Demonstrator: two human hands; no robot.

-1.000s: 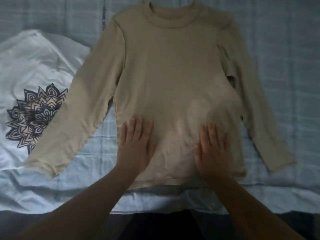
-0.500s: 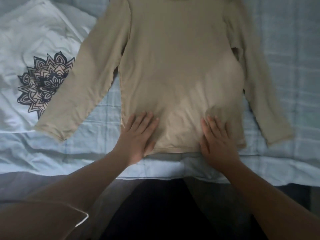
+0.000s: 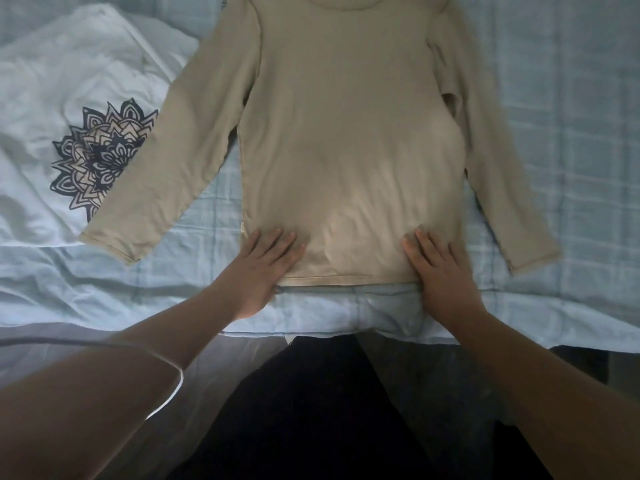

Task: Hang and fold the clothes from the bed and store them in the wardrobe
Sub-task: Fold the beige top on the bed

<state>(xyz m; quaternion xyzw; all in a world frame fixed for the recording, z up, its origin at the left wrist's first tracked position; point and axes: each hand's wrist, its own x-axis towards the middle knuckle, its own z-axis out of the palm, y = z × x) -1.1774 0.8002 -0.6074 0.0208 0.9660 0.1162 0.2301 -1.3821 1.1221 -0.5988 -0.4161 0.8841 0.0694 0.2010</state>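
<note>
A beige long-sleeved top (image 3: 346, 140) lies flat and face up on the bed, both sleeves spread out to the sides, its neckline cut off by the top of the view. My left hand (image 3: 261, 268) lies flat with straight fingers on the hem's left corner. My right hand (image 3: 440, 271) lies flat the same way on the hem's right part. Neither hand grips the cloth.
The bed (image 3: 554, 133) has a pale blue checked cover, and its near edge runs just below my hands. A white garment with a dark mandala print (image 3: 100, 161) lies crumpled at the left, under the beige top's left sleeve end.
Both hands have slid down the top's front toward its hem, flattening the cloth. The view has tilted downward, so the collar has left the frame.
</note>
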